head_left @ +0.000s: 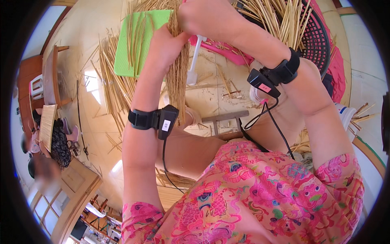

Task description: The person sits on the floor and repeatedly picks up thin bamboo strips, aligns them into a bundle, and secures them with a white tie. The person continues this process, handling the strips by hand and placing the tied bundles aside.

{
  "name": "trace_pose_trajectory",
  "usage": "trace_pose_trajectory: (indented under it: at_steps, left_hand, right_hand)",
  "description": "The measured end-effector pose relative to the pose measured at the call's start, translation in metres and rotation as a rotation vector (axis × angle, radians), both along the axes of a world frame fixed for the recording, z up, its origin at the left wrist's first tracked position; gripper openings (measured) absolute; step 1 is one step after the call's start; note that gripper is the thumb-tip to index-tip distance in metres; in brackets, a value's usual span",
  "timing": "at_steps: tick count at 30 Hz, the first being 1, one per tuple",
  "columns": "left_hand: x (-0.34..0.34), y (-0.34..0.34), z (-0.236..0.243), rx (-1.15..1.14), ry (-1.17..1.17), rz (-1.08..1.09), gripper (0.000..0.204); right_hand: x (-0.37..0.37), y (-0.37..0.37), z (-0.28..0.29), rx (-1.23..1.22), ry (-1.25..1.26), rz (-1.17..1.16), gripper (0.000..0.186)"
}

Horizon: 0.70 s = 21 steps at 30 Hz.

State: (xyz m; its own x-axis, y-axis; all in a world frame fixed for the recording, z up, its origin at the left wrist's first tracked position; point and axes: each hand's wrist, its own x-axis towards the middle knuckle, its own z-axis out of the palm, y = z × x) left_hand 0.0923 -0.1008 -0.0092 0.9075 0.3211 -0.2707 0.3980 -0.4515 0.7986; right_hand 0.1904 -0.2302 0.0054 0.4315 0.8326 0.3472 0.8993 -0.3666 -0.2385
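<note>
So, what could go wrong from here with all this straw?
Stalks might slide out of the straw bundle if the left hand's grip loosens; no tie shows around its lower part. The right forearm overlaps the black basket in view, so a bump could perhaps scatter the stalks inside. The left wrist device's dangling cable might snag.

Left hand (167, 44) wrapped round long straw bundle (177, 87), stalks trailing down toward knees! Right hand (203, 15) curled up close beside it, fingertips out of sight. Green board (122, 61) just left, loose stalks across it. White tool (194, 61) just right of bundle. Dark basket (323, 51) beyond right forearm, straw fanning out. Far left, another person (60, 140), pale panel (48, 127) in front.
</note>
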Motion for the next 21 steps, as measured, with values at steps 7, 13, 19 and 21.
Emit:
trace_pose_trajectory:
  at_steps: [7,13,19,21]
  left_hand:
    - [-0.007,-0.022,-0.013,-0.070,-0.010,-0.015,0.040]
    - [-0.019,-0.028,-0.001,-0.276,-0.029,-0.043,0.028]
    - [-0.011,-0.009,0.010,-0.460,-0.145,0.083,0.025]
    - [-0.009,-0.009,0.008,-0.335,-0.127,0.062,0.024]
  right_hand:
    - [0.016,0.001,-0.013,0.262,-0.295,-0.052,0.010]
    - [0.090,-0.043,0.019,0.466,0.402,-0.402,0.024]
    - [0.044,-0.033,0.027,0.103,0.591,0.150,0.015]
    - [0.033,-0.025,0.023,0.239,0.384,0.092,0.015]
